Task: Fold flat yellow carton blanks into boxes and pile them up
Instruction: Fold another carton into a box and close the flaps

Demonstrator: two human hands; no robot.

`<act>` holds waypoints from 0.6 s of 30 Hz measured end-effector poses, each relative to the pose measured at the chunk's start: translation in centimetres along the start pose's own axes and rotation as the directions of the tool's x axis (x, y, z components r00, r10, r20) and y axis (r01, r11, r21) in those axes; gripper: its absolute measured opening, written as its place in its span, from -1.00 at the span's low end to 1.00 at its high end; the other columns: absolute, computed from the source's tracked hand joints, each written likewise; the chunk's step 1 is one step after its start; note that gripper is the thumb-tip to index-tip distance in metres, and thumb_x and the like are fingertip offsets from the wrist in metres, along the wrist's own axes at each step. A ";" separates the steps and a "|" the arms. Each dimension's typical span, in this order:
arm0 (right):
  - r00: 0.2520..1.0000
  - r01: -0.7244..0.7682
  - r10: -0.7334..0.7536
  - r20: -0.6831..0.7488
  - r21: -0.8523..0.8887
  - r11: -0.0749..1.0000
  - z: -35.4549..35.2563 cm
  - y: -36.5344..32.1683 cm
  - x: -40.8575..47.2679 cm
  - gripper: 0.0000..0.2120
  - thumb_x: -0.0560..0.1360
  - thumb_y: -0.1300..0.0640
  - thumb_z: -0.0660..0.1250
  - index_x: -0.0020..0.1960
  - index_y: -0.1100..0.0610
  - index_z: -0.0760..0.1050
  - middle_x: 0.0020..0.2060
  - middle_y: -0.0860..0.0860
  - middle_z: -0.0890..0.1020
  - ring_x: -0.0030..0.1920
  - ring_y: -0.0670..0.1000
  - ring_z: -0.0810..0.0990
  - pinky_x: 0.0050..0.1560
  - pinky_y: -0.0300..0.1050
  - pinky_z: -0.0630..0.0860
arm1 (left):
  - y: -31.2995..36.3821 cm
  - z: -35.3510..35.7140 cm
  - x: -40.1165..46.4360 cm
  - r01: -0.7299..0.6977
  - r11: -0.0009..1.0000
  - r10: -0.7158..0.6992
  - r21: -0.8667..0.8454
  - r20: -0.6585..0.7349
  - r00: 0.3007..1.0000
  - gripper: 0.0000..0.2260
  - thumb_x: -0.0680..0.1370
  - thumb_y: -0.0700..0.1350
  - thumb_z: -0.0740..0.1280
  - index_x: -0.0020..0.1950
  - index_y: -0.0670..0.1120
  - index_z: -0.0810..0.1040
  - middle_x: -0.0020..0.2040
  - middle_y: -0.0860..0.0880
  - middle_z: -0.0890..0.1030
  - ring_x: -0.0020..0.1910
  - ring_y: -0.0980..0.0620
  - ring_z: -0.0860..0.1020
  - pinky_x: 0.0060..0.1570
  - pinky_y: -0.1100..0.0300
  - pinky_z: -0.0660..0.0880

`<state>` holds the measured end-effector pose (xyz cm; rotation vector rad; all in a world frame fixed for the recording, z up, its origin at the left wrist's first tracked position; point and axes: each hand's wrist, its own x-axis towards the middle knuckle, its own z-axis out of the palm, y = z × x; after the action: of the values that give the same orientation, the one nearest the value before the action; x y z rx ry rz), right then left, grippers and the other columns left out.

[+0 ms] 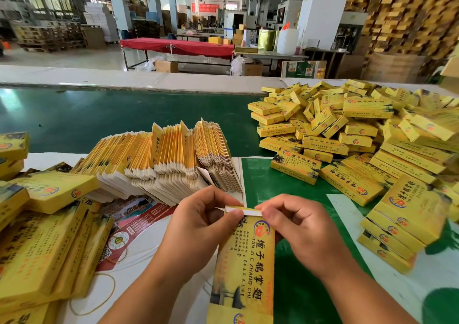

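Front and centre, one yellow carton stands lengthwise between both hands, just above the desk. Left hand and right hand each pinch its white top flap, fingers curled tight on the edge. Behind it leans a fanned stack of flat blanks. Off right, a big heap of folded boxes; more boxes lie left.

yellow carton, green belt
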<state>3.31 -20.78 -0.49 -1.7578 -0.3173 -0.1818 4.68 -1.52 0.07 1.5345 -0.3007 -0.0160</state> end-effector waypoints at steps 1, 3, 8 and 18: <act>1.000 -0.011 0.011 0.004 0.001 1.000 0.0 0.0 0.0 -0.86 0.48 0.01 0.41 -0.08 0.06 0.67 -0.28 0.07 0.71 -0.29 0.02 0.69 -0.31 -0.24 0.57 | -0.1 0.0 0.0 0.004 1.000 -0.004 0.010 -0.004 1.000 -0.91 0.40 -0.12 0.45 -0.11 -0.07 0.63 -0.22 -0.47 0.53 -0.22 -0.38 0.58 -0.12 -0.31 0.54; 0.999 -0.041 0.040 0.019 0.026 0.999 -0.1 0.1 0.1 -0.97 0.47 0.13 0.45 -0.10 0.08 0.66 -0.27 0.07 0.71 -0.28 -0.02 0.70 -0.30 -0.24 0.58 | -0.2 0.0 0.0 0.010 0.997 -0.010 0.075 -0.001 1.000 -0.92 0.46 -0.21 0.44 -0.10 -0.05 0.64 -0.32 -0.36 0.53 -0.30 -0.24 0.55 -0.17 -0.25 0.56; 0.989 0.009 -0.023 -0.148 -0.095 0.995 0.7 0.0 -0.3 -0.90 0.48 0.19 0.46 -0.17 0.01 0.65 -0.34 0.04 0.68 -0.33 0.08 0.64 -0.36 -0.10 0.58 | -0.2 1.3 -0.7 0.023 0.985 -0.001 0.173 -0.125 0.992 -0.76 0.46 -0.14 0.47 0.03 0.13 0.54 -0.02 0.13 0.66 -0.20 0.12 0.67 -0.31 0.17 0.64; 0.956 0.073 -0.101 -0.277 -0.107 0.991 2.4 -0.5 -0.6 -0.88 0.44 0.00 0.43 -0.22 0.03 0.60 -0.38 -0.02 0.67 -0.39 -0.12 0.63 -0.38 -0.23 0.55 | -0.9 2.5 -1.8 -0.127 0.619 0.258 0.775 -0.048 0.965 -0.37 0.22 0.33 0.39 0.21 0.24 0.27 -0.08 0.35 0.38 -0.11 0.32 0.38 -0.22 0.52 0.30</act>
<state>2.44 -18.38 -0.73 -1.7855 -0.1806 -0.5139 2.61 -3.64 -1.13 2.3422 -0.3713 0.4664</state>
